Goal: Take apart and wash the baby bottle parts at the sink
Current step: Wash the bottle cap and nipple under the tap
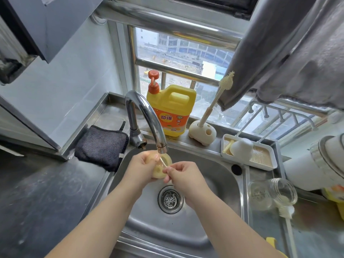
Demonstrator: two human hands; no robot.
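Note:
Over the steel sink, just below the tap spout, my left hand grips a pale yellow bottle collar with its nipple. My right hand pinches a thin cream brush stick whose tip pokes into that part. The clear glass bottle body lies on its side on the counter to the right of the sink, with a long white brush in front of it. A white bottle cap sits in the white drying tray.
A yellow dish soap jug and a cream brush holder with a tall brush stand on the window ledge. A dark cloth lies left of the tap. A white appliance stands at right. The drain strainer is in the basin's middle.

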